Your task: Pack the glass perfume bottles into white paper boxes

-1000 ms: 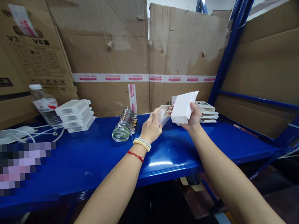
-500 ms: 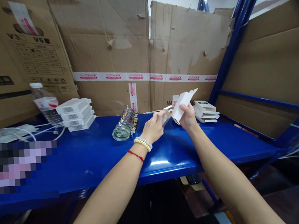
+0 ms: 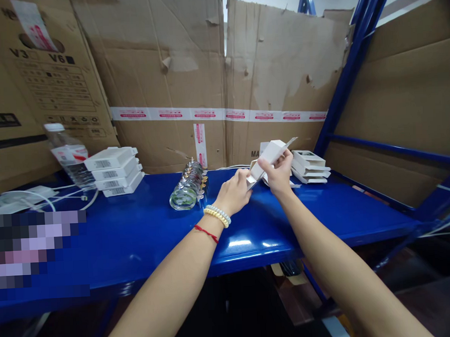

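The person's right hand (image 3: 281, 171) clamps a tilted, white, rectangular cardboard box (image 3: 271, 152); its lower end slopes toward the left hand (image 3: 233, 192), pinched on a pale cardboard piece (image 3: 253, 164).

Your left hand (image 3: 232, 192) is hiding most of a pale card piece (image 3: 252, 164); your right hand (image 3: 280, 178) is covering part of the white box (image 3: 271, 152). Your forearms (image 3: 170, 277) are running off the bottom edge. Pixelated patch (image 3: 29, 244) is masking the left edge. Front glass bottle (image 3: 183, 198) is blocking those behind.

One head-worn camera looks forward and down, from near, onto the blue shelf (image 3: 134, 241) and cardboard (image 3: 168, 86) behind.
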Demonstrator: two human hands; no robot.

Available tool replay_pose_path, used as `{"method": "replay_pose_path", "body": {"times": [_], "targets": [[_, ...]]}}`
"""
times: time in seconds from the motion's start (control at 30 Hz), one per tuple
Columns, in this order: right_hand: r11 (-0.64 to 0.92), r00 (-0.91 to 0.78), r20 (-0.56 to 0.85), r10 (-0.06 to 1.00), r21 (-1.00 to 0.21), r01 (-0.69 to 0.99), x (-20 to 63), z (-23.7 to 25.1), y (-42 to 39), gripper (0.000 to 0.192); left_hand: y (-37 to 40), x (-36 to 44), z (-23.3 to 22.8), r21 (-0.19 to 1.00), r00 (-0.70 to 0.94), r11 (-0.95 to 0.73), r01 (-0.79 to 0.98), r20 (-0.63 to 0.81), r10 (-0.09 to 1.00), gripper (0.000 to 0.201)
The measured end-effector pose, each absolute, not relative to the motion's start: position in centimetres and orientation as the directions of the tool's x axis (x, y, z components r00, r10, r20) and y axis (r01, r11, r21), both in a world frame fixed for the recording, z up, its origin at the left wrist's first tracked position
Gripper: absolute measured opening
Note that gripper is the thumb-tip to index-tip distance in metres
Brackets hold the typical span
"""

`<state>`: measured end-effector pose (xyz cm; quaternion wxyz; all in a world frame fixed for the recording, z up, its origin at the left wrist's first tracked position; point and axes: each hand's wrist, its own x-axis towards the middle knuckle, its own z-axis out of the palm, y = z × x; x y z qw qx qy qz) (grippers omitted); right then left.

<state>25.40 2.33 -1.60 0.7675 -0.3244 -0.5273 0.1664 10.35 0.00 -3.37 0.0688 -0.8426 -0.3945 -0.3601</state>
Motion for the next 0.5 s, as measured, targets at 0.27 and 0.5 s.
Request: {"method": "replay_pose_path", "body": {"times": [0.27,0.5], "targets": [[0.724,0.342,0.720,0.604,-0.675,0.143,24.4,-1.8,1.7,0.086,-0.4,10.4,-3.0,0.210,0.376,-0.600,0.772,0.610,0.697,0.041],[0.716,0.330,0.736,0.591,-0.667,0.206,24.2,-2.2,1.8,0.084,-0.8,10.5,-2.7,0.245,0.325,-0.540,0.805,0.580,0.747,0.049]]}}
